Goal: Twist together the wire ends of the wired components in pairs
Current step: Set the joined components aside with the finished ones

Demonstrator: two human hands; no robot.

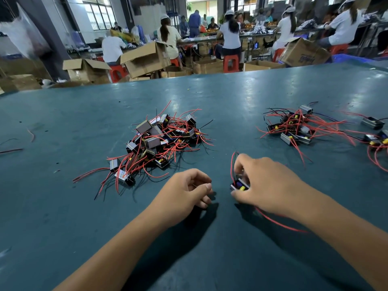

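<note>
Big workshop floor, rows of people on red stools in the back with cardboard boxes [144,59] everywhere, and up front a wide dark teal surface [231,97] that carries all the parts.

Progress-wise I'd guess it's somewhere in the middle. There's a fat tangled pile [159,139] of small boxy components with red and black wires left of centre, which looks like the untouched stock. Off to the right sits a smaller, flatter group [294,128], plus a few stragglers [375,133] near the right edge, probably the finished ones, though I honestly can't see any twisted joints from here.

The right hand [264,183] has its fingers curled round one component [240,184], with thin wire ends poking up past the fingertips and a red wire [279,222] trailing back under the wrist. The left hand [189,190] sits just beside it, fingers loosely curled, thumb against forefinger; whether it's pinching a wire end or nothing at all, can't tell.

The wire tips themselves are tiny and mostly hidden by fingers. A couple of loose wire bits [12,150] lie cut off at the left edge.
</note>
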